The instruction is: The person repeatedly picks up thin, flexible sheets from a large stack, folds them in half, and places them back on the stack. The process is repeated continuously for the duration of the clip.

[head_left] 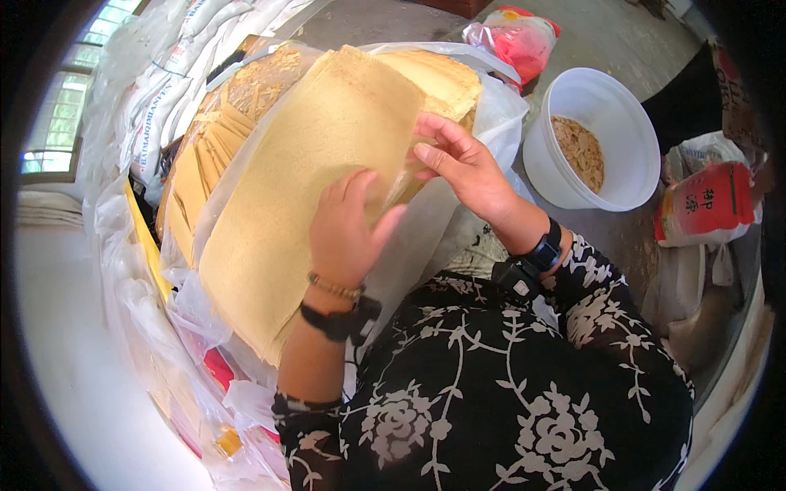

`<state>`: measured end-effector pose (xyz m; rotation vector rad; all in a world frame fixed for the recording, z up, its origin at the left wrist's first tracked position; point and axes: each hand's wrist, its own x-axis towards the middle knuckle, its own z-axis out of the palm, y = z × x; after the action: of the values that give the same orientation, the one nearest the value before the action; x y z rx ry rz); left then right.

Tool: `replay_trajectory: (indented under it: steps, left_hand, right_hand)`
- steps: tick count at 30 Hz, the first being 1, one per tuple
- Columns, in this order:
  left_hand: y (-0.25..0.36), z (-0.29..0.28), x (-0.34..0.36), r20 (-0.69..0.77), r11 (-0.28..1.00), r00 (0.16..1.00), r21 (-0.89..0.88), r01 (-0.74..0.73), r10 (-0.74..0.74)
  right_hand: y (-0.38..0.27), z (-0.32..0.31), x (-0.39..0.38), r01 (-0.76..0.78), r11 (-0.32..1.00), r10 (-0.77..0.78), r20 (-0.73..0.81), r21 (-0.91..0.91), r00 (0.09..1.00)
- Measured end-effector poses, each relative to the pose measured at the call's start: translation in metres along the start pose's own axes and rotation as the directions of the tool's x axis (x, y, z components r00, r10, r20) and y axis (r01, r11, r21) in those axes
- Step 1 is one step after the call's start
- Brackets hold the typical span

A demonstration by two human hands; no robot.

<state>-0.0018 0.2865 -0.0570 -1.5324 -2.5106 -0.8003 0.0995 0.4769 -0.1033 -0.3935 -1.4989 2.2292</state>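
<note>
A stack of thin, flat, tan-yellow sheets (278, 196) lies on clear plastic in front of me. My left hand (350, 225) is over the lower right part of the stack, slightly blurred, fingers stretched and thumb apart, with nothing in it. At the stack's right edge, my right hand (463, 164) has its thumb and fingers closed on the margin of a sheet; the exact pinch is partly hidden. Behind it sits another pile of similar yellow sheets (438, 78). Folded strips of the same colour (217, 147) lie to the left.
A white plastic bucket (634, 139) holding brown flaky scraps (577, 151) stands to the right. Red-and-white bags (524, 41) lie behind it, and a red packet (708, 204) is at far right. White printed sacks (160, 114) are piled at left, near a window (61, 114).
</note>
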Motion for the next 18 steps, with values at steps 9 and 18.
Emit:
replay_trajectory:
  steps: [9, 18]
  left_hand:
    - [-0.019, 0.019, 0.010, 0.002, 0.900, 0.960, -0.346, 0.265, -0.281]
    - [-0.021, 0.026, 0.007, 0.029, 0.812, 0.932, -0.480, 0.330, -0.362]
  right_hand:
    - [0.000, 0.003, 0.021, -0.195, 0.971, 0.192, 0.035, 0.136, 0.981]
    - [0.009, 0.003, 0.019, -0.108, 0.994, 0.100, 0.195, 0.031, 0.976]
